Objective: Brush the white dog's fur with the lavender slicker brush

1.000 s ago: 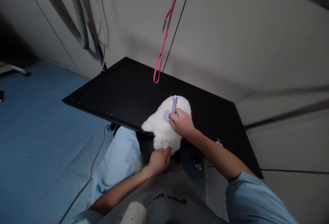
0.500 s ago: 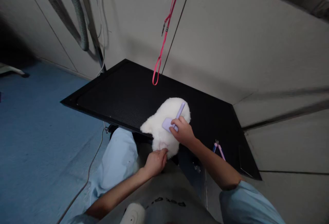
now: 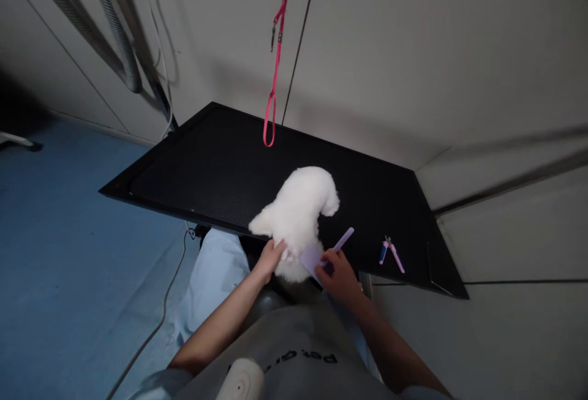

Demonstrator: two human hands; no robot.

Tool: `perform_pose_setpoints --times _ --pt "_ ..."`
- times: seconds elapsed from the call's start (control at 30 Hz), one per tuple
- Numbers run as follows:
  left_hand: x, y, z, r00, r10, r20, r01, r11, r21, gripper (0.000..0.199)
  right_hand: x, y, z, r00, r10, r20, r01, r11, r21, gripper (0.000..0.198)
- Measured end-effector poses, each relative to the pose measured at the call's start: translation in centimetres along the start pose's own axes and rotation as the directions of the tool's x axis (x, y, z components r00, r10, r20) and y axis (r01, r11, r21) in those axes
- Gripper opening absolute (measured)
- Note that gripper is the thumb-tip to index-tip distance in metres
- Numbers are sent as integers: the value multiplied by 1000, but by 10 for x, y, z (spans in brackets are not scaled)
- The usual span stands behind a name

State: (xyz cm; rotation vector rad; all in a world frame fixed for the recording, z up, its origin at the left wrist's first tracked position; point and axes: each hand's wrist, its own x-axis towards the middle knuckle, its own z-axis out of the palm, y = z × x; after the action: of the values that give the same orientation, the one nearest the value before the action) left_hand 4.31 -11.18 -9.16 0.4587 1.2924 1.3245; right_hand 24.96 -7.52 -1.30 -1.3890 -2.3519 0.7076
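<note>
A small white furry animal, its exact kind unclear, stands at the near edge of the black table, with one end hanging over that edge. My left hand grips this near end, thumb lying on the fur; the other fingers are partly hidden below. In my right hand is a lilac pet slicker brush, held around its flat head with the handle pointing up and right. The brush head rests against the right side of the animal's near end.
Pink and blue nail clippers lie on the black table at the right. A dark flat object sits in the right corner. A red leash loop hangs over the back edge. A grey hose hangs by the wall; a cable crosses the floor.
My right hand has moved the brush down and right, from the animal's back to its near end's side. My left hand has shifted up and left. The animal's far right side now curves outward.
</note>
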Motion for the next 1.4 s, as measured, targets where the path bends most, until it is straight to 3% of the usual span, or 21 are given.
perform_pose_setpoints --times 0.1,0.2,0.23,0.27,0.33,0.4,0.47,0.5,0.6,0.67,0.73,0.77,0.87,0.97,1.1,1.13,1.23,1.37,1.4 --pt "-7 -10 3 997 17 69 -14 999 -42 56 10 6 -20 999 21 -27 -22 999 -36 13" --pt "-8 -20 0 992 106 74 -108 994 25 51 29 0 -36 942 28 -333 -71 990 -118 14" --pt "-8 -23 -1 988 136 79 -140 989 44 50 36 -5 -37 928 -15 -373 -34 992 -124 13" --pt "-8 -26 -1 981 169 89 -175 983 62 49 43 -11 -36 937 -77 -340 38 992 -121 12" --pt "-9 -33 -3 962 256 95 -266 957 113 47 57 -22 -30 966 -202 -160 187 977 -101 10" --pt "-12 -41 -5 928 365 67 -371 901 226 42 69 -29 -26 969 -198 -150 176 973 -147 10" --pt "-16 -48 -7 863 498 83 -490 787 375 33 79 -33 -24 948 -162 -273 107 973 -205 13" --pt "-19 -52 -7 815 566 126 -558 707 436 28 82 -35 -25 947 -189 -259 132 966 -221 14" --pt "-24 -59 -6 626 707 327 -748 426 509 24 89 -41 -28 939 -339 63 344 906 -245 14" --pt "-26 -61 -4 524 743 416 -807 277 521 27 91 -47 -30 941 -325 91 336 885 -322 14" --pt "-27 -62 -1 466 757 458 -826 187 531 28 92 -54 -33 944 -324 61 322 871 -372 16" --pt "-28 -62 1 452 760 467 -829 164 535 28 92 -57 -34 929 -352 113 368 854 -367 17" --pt "-28 -65 3 445 763 469 -831 157 533 28 89 -62 -36 859 -407 311 500 798 -337 15" --pt "-28 -68 3 466 756 461 -829 192 525 30 84 -60 -37 924 -348 161 382 812 -441 18" --pt "-28 -70 4 553 695 460 -799 287 529 31 74 -51 -35 883 -397 252 464 821 -333 14" --pt "-29 -70 5 566 688 454 -794 309 523 31 72 -49 -34 892 -388 233 448 828 -337 13" --pt "-30 -70 6 584 690 427 -789 360 497 31 68 -44 -34 946 -323 19 303 866 -398 13" --pt "-30 -69 7 637 660 399 -755 429 496 30 61 -40 -33 925 -347 154 378 880 -288 12" --pt "-30 -69 7 645 656 391 -749 441 495 29 60 -39 -32 938 -325 124 347 887 -306 11"
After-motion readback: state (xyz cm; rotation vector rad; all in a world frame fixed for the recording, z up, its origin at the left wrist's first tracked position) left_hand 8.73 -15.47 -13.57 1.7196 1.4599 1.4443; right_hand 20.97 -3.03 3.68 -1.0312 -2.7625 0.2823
